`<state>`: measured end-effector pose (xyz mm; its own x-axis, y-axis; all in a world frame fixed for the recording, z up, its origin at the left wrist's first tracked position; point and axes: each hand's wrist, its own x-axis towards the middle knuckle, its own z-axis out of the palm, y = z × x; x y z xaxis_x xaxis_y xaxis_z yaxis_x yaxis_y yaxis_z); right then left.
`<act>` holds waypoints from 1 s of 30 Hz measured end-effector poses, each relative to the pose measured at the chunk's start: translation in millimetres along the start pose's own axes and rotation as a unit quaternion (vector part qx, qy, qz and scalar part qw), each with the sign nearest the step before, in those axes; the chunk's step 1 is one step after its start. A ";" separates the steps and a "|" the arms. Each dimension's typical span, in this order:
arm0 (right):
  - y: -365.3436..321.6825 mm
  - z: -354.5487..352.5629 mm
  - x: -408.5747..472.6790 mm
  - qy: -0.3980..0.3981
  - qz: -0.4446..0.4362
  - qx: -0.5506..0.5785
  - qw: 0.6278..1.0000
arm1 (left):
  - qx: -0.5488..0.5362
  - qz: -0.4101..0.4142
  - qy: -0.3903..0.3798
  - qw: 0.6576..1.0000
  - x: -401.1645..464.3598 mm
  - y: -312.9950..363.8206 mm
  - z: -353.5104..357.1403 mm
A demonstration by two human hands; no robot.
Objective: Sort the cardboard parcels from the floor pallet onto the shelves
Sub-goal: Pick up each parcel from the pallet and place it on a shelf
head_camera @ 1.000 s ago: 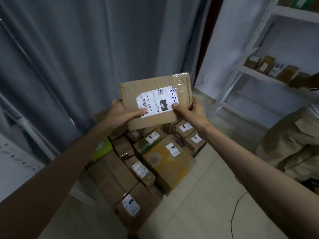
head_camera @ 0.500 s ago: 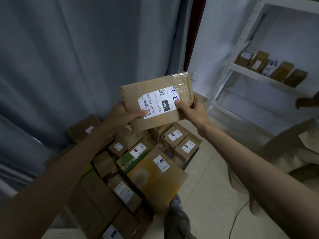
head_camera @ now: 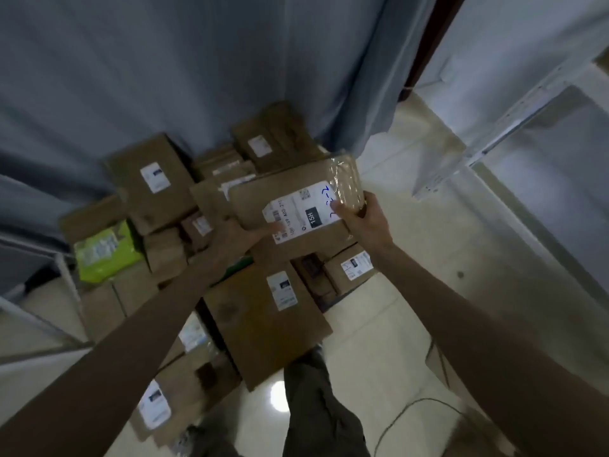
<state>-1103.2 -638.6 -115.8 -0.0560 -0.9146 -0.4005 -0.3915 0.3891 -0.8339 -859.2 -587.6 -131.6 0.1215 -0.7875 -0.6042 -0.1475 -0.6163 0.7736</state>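
Parcel [head_camera: 296, 206] now lower over the pile [head_camera: 263, 311], between both hands' grip.

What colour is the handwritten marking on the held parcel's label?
Blue ink, on the white label of the held parcel; the head view shows it.

A flat brown cardboard parcel [head_camera: 296, 196] is tilted in the air above the pile, showing a white label printed "15H", blue handwriting and a clear tape strip at its right end. Below it, many brown labelled parcels [head_camera: 263, 311] lie stacked closely on the floor.
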 end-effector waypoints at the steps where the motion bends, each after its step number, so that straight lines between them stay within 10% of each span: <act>1: 12.3 5.8 13.4 -0.018 0.016 0.002 1.000 | -0.011 -0.015 0.008 1.000 8.4 -11.4 5.7; 13: 162.4 130.1 96.3 -0.181 0.137 -0.101 0.969 | -0.100 -0.178 0.098 0.974 88.9 -185.2 17.7; 30: 218.6 250.7 220.1 -0.207 0.166 -0.105 0.958 | -0.125 -0.138 0.124 0.975 223.7 -256.7 -21.1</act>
<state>-970.8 -727.2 -481.5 0.1430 -0.6044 -0.7838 -0.5934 0.5814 -0.5566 -773.4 -605.4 -461.3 0.3606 -0.5468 -0.7557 0.1653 -0.7599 0.6287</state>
